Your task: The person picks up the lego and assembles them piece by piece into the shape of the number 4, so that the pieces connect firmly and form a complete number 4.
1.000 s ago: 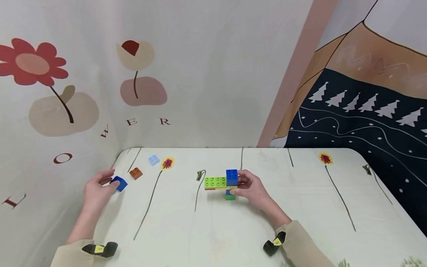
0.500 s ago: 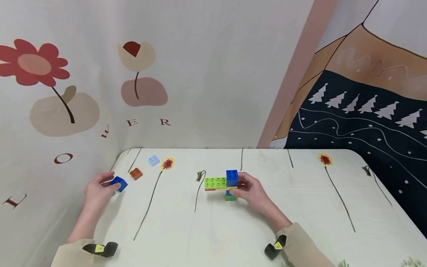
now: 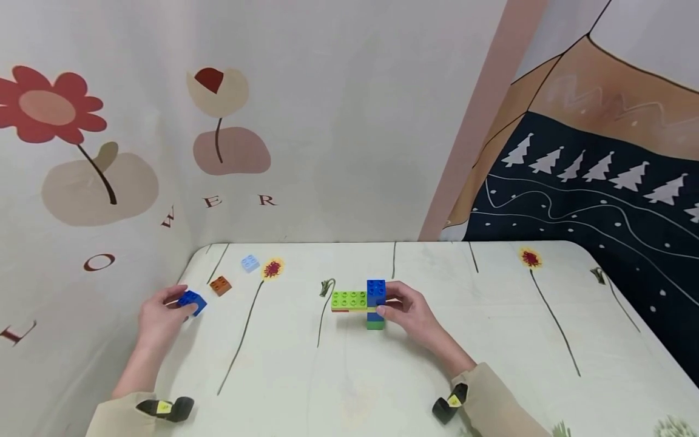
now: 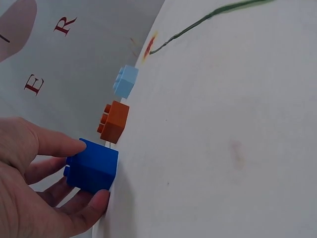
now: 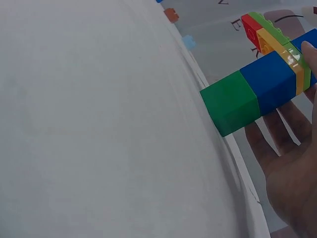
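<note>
My left hand [image 3: 161, 315] pinches a blue toy building brick [image 4: 94, 166] between thumb and fingers at the table's left side. In the left wrist view, its studs point toward the palm side. Near the middle of the table, my right hand [image 3: 411, 311] holds an assembly of building bricks [image 3: 375, 293]. From bottom to top, a green brick [image 5: 230, 103], a blue brick [image 5: 270, 82], a yellow layer with a red piece [image 5: 251, 30] beside it, a lime-green layer [image 3: 349, 298] and a blue brick are joined. The lime-green part juts out left. Whether the assembly touches the table cannot be told.
An orange-brown brick [image 3: 221, 286] lies just beyond the left hand, and a light blue brick [image 3: 250, 263] sits farther back. The white table cover [image 3: 306, 388] has printed flowers. Printed curtains hang behind the table's back and left edges.
The head view has shifted slightly left-right. Both hands keep their hold, with no clear movement of the bricks on the table.
</note>
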{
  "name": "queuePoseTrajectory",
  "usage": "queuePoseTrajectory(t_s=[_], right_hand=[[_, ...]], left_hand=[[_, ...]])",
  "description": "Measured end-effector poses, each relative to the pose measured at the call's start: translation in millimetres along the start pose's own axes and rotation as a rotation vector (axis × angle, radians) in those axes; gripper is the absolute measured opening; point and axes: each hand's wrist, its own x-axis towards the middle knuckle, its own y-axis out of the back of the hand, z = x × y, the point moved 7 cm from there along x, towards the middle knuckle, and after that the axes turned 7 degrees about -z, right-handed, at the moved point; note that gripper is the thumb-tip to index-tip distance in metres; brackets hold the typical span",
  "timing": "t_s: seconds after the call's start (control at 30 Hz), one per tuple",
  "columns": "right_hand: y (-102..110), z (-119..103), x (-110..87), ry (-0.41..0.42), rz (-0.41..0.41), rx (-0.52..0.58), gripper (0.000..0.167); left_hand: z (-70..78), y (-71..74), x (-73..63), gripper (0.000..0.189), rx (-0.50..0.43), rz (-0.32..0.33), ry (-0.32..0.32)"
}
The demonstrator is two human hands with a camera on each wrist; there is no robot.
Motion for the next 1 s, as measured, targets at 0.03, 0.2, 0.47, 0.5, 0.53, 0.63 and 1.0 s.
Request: queuePoseTrajectory(t_s=[0.03, 0.2, 0.47, 0.5, 0.53, 0.63, 1.0], right_hand=[[0, 0, 0.0, 0.003, 0.0, 0.0, 0.039], [2, -2, -0.1, -0.017, 0.001, -0.019, 0.039], [4, -3, 0.3, -0.05, -0.012, -0.035, 0.044], [4, -3, 0.3, -0.051, -0.012, -0.035, 0.045], [4, -2, 0.4, -0.052, -0.012, -0.034, 0.045], [4, -1, 0.6, -0.053, -0.012, -0.025, 0.046], [5, 0, 0.3, -0.067, 0.025, -0.013, 0.042]], left_hand=[[-0.3, -0.2, 0.2, 0.054, -0.004, 0.002, 0.003], [-1.3, -0.7, 0.8, 0.055, -0.012, 0.005, 0.013], [-6.9, 1.9, -1.2, 0.053, -0.016, 0.017, 0.007], [-7.4, 2.1, -0.9, 0.052, -0.015, 0.019, 0.006], [-8.1, 2.3, -0.6, 0.051, -0.016, 0.021, 0.006], [-9.8, 2.2, 0.5, 0.05, -0.014, 0.021, 0.009], [-1.3, 2.3, -5.1, 0.052, 0.016, -0.008, -0.015]])
